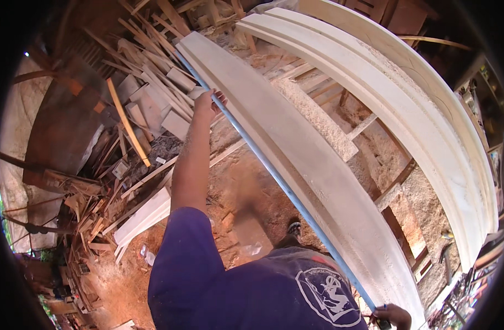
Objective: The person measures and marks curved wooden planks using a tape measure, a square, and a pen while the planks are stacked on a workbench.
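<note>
A long, pale wooden board (312, 159) with a stepped, moulded profile lies slantwise in front of me, bowed by the lens. Along its near edge runs the blue blade of a tape measure (290, 193), drawn out long. My left hand (211, 103) is closed around the blade at the board's edge, towards the far end; the blade continues past it. At the lower right, my right hand (394, 315) grips a dark case at the blade's other end, partly cut off by the picture's edge. A small blue tip shows by its fingers.
More pale moulded boards (395, 93) lie to the right, beyond a dusty slatted wooden frame (362, 127). Offcuts (164, 96) are heaped at the far left. White strips (144, 223) lie left of my arm, over a sawdust-strewn floor (133, 280).
</note>
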`<act>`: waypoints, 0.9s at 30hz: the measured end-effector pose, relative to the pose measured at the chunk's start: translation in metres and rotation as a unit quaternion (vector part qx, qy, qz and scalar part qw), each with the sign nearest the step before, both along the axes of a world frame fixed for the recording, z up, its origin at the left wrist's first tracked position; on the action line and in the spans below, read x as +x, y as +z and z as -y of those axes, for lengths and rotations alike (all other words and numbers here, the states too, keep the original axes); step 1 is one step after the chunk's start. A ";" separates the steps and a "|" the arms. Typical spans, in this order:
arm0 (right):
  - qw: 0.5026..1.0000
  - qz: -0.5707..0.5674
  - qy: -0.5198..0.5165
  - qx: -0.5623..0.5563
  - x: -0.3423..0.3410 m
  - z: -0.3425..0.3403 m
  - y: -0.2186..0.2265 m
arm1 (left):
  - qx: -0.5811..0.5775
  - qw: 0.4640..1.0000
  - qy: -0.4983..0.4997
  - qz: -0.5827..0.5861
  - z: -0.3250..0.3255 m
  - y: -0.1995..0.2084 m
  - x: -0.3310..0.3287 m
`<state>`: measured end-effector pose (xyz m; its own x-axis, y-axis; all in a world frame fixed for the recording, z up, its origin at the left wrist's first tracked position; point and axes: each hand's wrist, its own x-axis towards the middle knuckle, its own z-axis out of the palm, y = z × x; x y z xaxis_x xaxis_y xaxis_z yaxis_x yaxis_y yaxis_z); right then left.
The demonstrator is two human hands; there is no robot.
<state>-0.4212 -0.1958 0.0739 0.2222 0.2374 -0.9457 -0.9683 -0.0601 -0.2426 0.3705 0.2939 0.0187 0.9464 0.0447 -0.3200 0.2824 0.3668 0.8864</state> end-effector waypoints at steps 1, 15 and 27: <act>0.999 0.008 0.012 -0.045 0.017 -0.011 -0.002 | -0.018 1.000 -0.006 -0.011 0.008 -0.003 0.001; 0.971 0.232 0.025 -0.051 0.279 -0.111 -0.040 | 0.003 0.999 -0.049 -0.014 0.036 -0.043 -0.012; 0.971 0.238 -0.010 -0.015 0.277 -0.109 -0.039 | 0.053 0.997 -0.053 -0.007 0.045 -0.043 -0.038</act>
